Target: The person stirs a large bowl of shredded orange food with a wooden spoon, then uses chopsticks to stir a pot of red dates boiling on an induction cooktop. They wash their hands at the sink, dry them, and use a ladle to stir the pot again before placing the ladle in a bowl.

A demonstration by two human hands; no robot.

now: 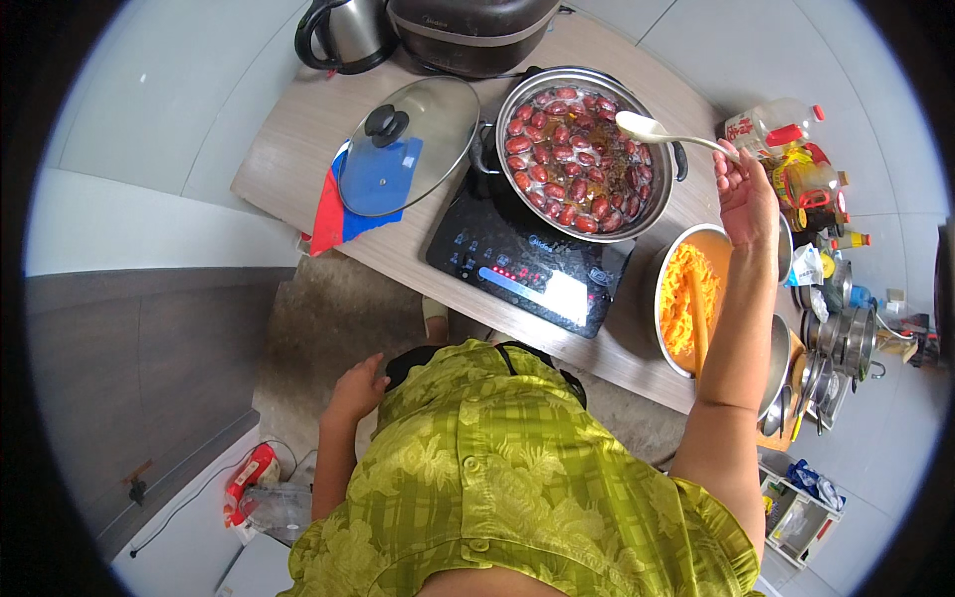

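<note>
My right hand (746,195) grips the handle of a light-coloured spoon (643,127), whose bowl hovers over the right part of a steel pot (501,172). Red dates (561,153) float close together in the pot's dark, foamy liquid. Under the pot is a black Midea induction cooker (477,246) with lit red marks on its panel. Down at my left side hangs my left hand (359,388), holding nothing, fingers loosely apart. A glass lid (436,112) with a black knob lies left of the pot, partly on a red, white and blue sheet (336,216).
Below my right forearm stands a pot (659,328) of orange shreds (686,291) with a wooden utensil (698,313) in it. An electric kettle (354,37) and a dark Midea appliance (470,45) occupy the back. Bottles (780,123) and steel pans (850,336) crowd the right.
</note>
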